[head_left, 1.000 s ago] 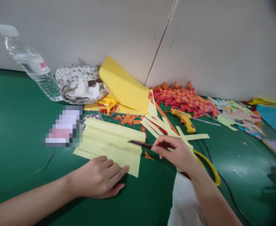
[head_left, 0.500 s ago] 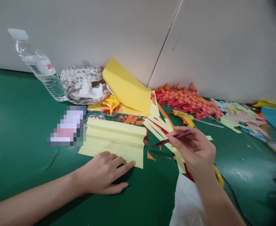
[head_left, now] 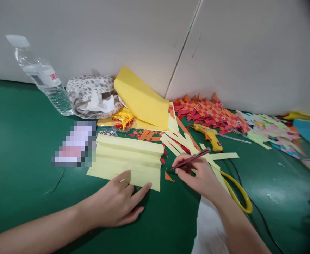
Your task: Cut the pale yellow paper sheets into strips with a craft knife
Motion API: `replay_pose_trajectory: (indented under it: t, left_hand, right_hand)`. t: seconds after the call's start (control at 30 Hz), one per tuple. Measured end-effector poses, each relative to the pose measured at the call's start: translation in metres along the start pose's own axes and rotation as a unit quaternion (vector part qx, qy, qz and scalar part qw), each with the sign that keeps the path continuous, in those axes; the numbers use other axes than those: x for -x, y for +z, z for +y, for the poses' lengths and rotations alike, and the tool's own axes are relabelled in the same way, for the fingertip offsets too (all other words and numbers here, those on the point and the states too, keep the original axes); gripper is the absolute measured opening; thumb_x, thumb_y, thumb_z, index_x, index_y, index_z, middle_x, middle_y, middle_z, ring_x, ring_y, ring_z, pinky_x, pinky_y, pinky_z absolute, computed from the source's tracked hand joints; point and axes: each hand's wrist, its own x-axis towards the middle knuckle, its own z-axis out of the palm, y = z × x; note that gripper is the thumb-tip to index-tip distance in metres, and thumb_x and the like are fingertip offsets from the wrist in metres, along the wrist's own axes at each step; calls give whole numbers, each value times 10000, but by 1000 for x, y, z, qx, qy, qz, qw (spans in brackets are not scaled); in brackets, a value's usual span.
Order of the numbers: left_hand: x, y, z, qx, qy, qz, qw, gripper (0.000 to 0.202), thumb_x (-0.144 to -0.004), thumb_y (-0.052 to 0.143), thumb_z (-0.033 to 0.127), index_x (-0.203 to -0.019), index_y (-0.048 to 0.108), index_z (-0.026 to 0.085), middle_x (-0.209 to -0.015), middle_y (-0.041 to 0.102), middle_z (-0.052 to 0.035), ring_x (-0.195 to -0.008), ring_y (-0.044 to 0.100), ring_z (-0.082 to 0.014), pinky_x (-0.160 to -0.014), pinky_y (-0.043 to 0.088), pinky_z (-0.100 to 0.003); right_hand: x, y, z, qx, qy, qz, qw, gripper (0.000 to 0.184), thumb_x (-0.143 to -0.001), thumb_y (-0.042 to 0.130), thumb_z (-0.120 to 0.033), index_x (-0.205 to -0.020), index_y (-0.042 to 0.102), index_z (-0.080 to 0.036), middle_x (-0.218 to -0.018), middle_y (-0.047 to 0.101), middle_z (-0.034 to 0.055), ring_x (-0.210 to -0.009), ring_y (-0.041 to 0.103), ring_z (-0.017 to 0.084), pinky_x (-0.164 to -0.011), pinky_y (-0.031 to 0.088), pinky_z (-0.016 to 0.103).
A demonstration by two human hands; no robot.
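Note:
A creased sheet of pale yellow paper (head_left: pixel 130 150) lies on the green table. My left hand (head_left: pixel 120 199) rests at its near edge, index and little fingers stretched onto the paper, the middle ones bent. To the right of the sheet, my right hand (head_left: pixel 197 173) grips a dark red pen (head_left: pixel 193 158) in a writing hold, its tip pointing left, apart from the paper. Under and behind that hand lie several pale yellow paper strips (head_left: pixel 226 156). A small orange scrap (head_left: pixel 168 176) sits just below the pen tip.
Behind stand a water bottle (head_left: pixel 44 79) and a patterned cloth pouch (head_left: pixel 91 93), beside folded yellow paper (head_left: pixel 144 102). A blurred phone (head_left: pixel 74 143) lies left. Woven red-orange paper fish (head_left: pixel 208 109), a yellow glue gun (head_left: pixel 209 135), yellow-handled scissors (head_left: pixel 246 201) and white tissue (head_left: pixel 210 229) are on the right.
My right hand has come down and left with the pen, tilting it toward the sheet's right side. The left hand has shifted slightly downward, with its index finger now extended.

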Motion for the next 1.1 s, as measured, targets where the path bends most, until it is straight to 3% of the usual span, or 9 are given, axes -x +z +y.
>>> replay_pose_trajectory:
  t: [0.17, 0.27, 0.33, 0.5, 0.63, 1.1]
  left_hand:
    - [0, 1, -3, 20, 6, 9, 1000, 491, -936, 339, 319, -1354, 404, 69, -600, 599, -19, -539, 567, -174, -927, 474, -472]
    - [0, 2, -3, 26, 4, 20, 999, 486, -934, 343, 320, -1337, 413, 58, -598, 604, -24, -538, 577, -179, -911, 488, -476]
    - [1, 3, -2, 27, 2, 25, 999, 475, -929, 354, 317, -1319, 427, 55, -604, 611, -29, -547, 587, -185, -905, 493, -480]
    - [0, 4, -2, 33, 1, 38, 999, 462, -923, 365, 312, -1296, 440, 50, -619, 621, -36, -563, 604, -196, -908, 493, -488]
    - [0, 3, -3, 34, 6, 32, 999, 471, -921, 369, 312, -1301, 428, 41, -661, 634, -46, -588, 619, -206, -906, 494, -490]
    - [0, 3, -3, 37, -5, 19, 999, 472, -917, 361, 318, -1307, 419, 57, -656, 641, -52, -594, 627, -202, -930, 480, -482]
  right_hand:
    - [1, -2, 1, 6, 7, -19, 1000, 67, -773, 622, -219, -740, 565, -210, -664, 612, -8, -582, 570, 144, -517, 460, 247]
    - [2, -3, -2, 14, -4, 4, 1000, 129, -770, 661, -247, -691, 566, -207, -625, 601, -12, -561, 556, 137, -499, 442, 239]
    - [3, 3, -3, -27, -12, 21, 999, 154, -773, 673, -251, -674, 564, -205, -605, 603, -14, -537, 558, 130, -495, 443, 237]
    - [4, 33, -2, -178, -21, -7, 984, 152, -790, 665, -254, -702, 554, -201, -607, 624, -8, -494, 591, 131, -467, 457, 234]
    - [3, 45, -6, -136, -61, -13, 989, 148, -780, 654, -226, -667, 563, -194, -569, 605, -8, -494, 575, 131, -484, 438, 240]
    - [3, 42, -11, -90, -81, -28, 992, 131, -767, 646, -201, -660, 570, -195, -551, 609, -15, -497, 565, 130, -497, 421, 239]
